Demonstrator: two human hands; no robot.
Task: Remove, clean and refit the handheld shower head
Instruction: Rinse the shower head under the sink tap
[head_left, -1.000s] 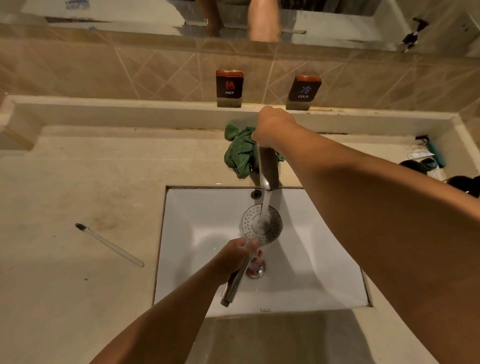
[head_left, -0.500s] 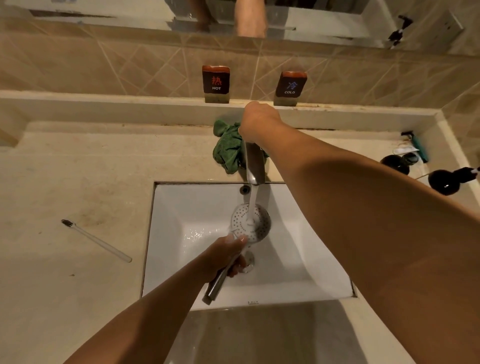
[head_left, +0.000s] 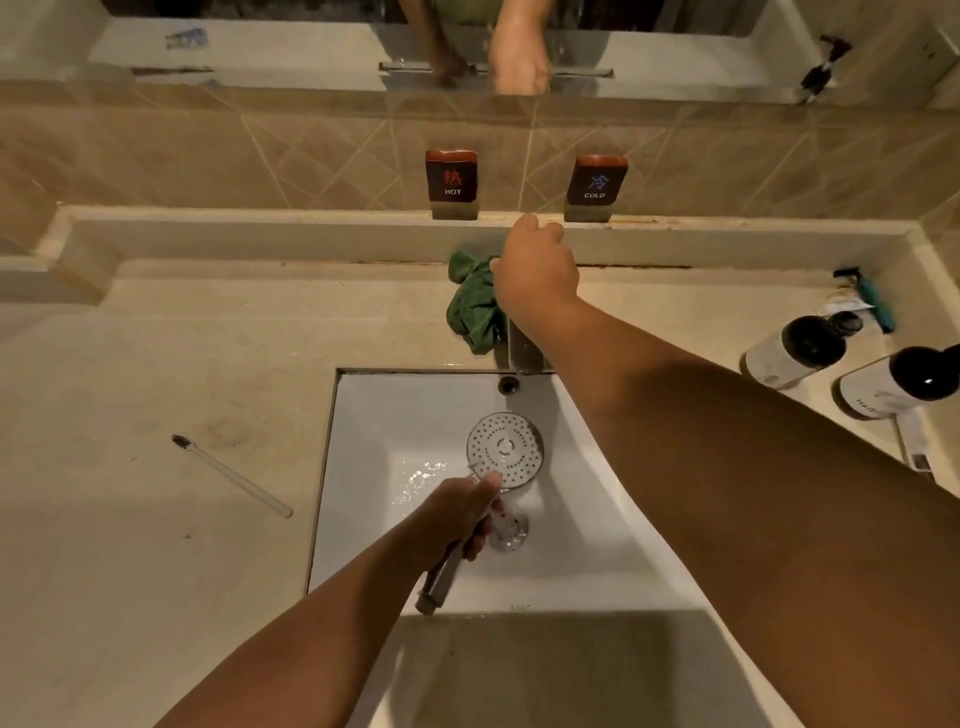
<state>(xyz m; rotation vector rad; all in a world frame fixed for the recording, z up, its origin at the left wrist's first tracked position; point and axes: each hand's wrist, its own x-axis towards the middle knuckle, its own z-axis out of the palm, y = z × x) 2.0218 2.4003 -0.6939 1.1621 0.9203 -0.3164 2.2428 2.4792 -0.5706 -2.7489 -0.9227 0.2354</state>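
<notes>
Spanning most of the view, the beige counter (head_left: 156, 545) surrounds a white rectangular basin (head_left: 597, 545) with water glinting on its floor. The right hand (head_left: 535, 270) is stretched across to the back, sitting over the top of the chrome tap (head_left: 524, 358). Its fingers curl downward, but from this angle I cannot tell whether they grip anything. The left hand (head_left: 457, 519) is wrapped round the handle of the shower head (head_left: 505, 449), holding it over the basin with the dotted round face turned upward, just above the drain (head_left: 511, 532). A crumpled green cloth (head_left: 475, 312) lies beside the tap. Two dark-capped bottles (head_left: 795, 353) lie on the counter at right, and a toothbrush (head_left: 234, 478) at left.
</notes>
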